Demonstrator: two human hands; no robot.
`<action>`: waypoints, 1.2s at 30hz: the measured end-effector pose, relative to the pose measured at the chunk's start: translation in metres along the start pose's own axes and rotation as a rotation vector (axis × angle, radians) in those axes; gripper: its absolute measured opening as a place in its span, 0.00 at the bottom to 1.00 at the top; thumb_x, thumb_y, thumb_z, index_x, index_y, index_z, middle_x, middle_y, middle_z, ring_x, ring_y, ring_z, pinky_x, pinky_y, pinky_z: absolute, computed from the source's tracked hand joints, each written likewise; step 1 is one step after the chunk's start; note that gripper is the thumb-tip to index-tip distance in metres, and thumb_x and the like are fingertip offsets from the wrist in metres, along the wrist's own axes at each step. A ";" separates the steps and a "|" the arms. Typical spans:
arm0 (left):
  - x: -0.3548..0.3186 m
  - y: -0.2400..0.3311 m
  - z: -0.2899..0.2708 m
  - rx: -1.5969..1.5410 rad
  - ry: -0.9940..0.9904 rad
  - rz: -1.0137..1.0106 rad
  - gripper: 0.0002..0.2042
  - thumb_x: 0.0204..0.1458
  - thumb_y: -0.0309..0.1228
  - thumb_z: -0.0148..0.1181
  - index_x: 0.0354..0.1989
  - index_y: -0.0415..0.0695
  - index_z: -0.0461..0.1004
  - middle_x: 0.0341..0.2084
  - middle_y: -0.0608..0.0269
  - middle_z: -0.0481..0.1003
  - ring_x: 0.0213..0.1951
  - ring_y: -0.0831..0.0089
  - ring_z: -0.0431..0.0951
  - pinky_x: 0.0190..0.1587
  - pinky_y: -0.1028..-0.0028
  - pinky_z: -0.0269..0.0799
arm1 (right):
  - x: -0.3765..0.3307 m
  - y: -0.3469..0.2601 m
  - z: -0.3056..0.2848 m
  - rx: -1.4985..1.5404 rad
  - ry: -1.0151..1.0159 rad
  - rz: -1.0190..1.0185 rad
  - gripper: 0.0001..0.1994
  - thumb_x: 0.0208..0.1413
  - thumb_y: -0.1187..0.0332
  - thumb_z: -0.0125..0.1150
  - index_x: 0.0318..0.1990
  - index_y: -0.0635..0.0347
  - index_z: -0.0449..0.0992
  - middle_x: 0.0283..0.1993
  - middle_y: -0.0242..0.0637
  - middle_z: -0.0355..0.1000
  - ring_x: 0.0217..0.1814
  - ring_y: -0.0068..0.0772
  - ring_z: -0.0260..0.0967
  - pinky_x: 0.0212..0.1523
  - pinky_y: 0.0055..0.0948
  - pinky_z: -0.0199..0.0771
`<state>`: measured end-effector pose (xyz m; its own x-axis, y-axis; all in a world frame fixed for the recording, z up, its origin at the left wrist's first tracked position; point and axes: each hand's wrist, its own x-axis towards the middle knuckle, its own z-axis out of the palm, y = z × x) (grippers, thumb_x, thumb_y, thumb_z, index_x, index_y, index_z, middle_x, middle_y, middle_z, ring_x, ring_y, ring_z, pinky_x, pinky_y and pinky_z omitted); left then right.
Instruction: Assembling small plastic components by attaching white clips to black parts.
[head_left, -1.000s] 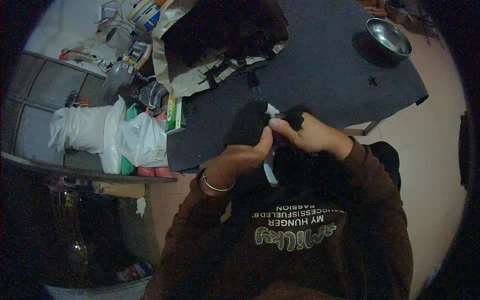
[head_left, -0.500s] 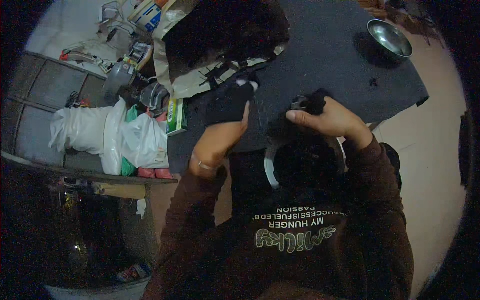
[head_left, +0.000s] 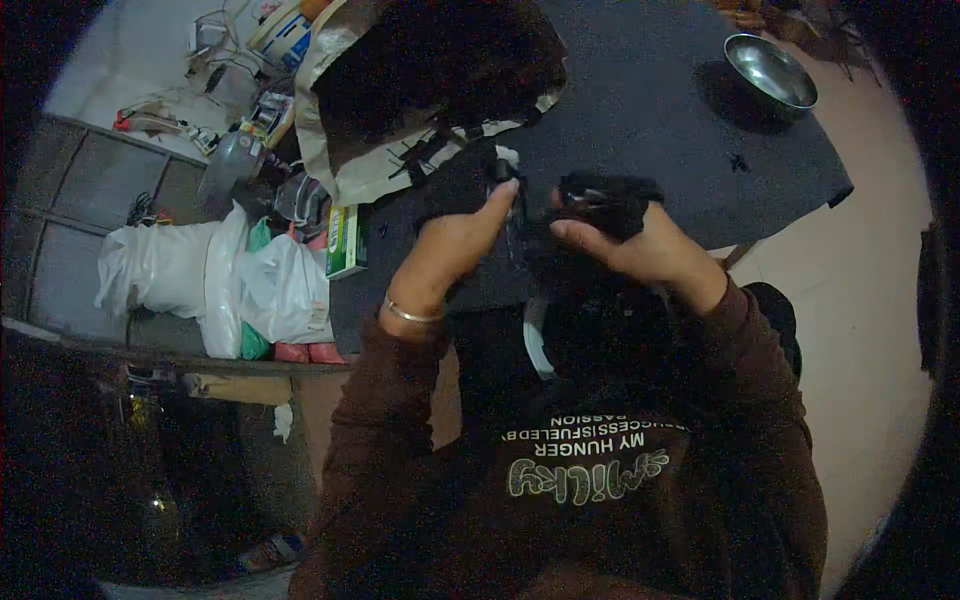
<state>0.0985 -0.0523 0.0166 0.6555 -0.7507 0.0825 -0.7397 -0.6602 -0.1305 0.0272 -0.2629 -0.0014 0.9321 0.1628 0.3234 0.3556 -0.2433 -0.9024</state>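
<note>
Black fabric piece point(head_left: 600, 200): held up just above the near edge of the dark grey mat point(head_left: 650, 110), between both hands, in front of the person's chest. Dim light; its exact shape is hard to tell against the dark clothing below.

Right hand point(head_left: 640, 250): fingers curled over the right end of the fabric, thumb pointing left, gripping it.

Left hand point(head_left: 450, 245): fingers extended upward, pinching the left portion of the fabric; a thin metal bangle point(head_left: 412, 314) sits on the wrist.

A white strip point(head_left: 535, 340) hangs below the hands, against the lap.

On the mat, far right corner: steel bowl point(head_left: 770, 70), well apart from the hands. Far left: a heap of black cloth on pale paper point(head_left: 340, 150).

Left of the mat: green box point(head_left: 347, 240) at its edge, then white plastic bags point(head_left: 210, 285), with cluttered tools beyond.
</note>
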 end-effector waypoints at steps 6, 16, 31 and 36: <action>-0.001 0.061 -0.045 -0.873 0.306 -0.472 0.12 0.47 0.37 0.50 0.26 0.41 0.72 0.20 0.63 0.73 0.22 0.73 0.72 0.26 0.76 0.67 | -0.001 -0.007 0.015 -0.417 -0.037 -0.535 0.11 0.41 0.72 0.57 0.36 0.60 0.70 0.33 0.39 0.70 0.35 0.32 0.68 0.35 0.27 0.68; -0.015 0.067 -0.028 -0.823 0.408 -0.272 0.09 0.47 0.33 0.50 0.28 0.39 0.72 0.22 0.62 0.73 0.25 0.74 0.73 0.29 0.76 0.69 | -0.008 -0.005 0.027 -0.246 0.134 -0.531 0.08 0.42 0.71 0.56 0.32 0.61 0.71 0.27 0.38 0.69 0.27 0.33 0.68 0.27 0.26 0.67; -0.018 0.070 -0.031 0.042 0.474 0.191 0.09 0.38 0.22 0.53 0.30 0.33 0.70 0.29 0.47 0.71 0.33 0.61 0.73 0.36 0.68 0.69 | -0.004 -0.002 0.007 -0.176 -0.343 0.314 0.18 0.53 0.54 0.40 0.31 0.61 0.68 0.20 0.34 0.64 0.22 0.24 0.59 0.24 0.26 0.60; -0.018 0.073 -0.036 0.223 0.499 0.268 0.08 0.34 0.20 0.53 0.26 0.30 0.70 0.27 0.44 0.70 0.31 0.56 0.72 0.34 0.63 0.69 | -0.006 -0.009 0.015 0.037 -0.224 0.086 0.19 0.55 0.56 0.36 0.28 0.63 0.67 0.19 0.35 0.63 0.21 0.24 0.59 0.24 0.25 0.61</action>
<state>0.0276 -0.0877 0.0412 0.2602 -0.8466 0.4643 -0.7838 -0.4660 -0.4104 0.0178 -0.2473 0.0007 0.9188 0.3524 0.1776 0.2694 -0.2313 -0.9348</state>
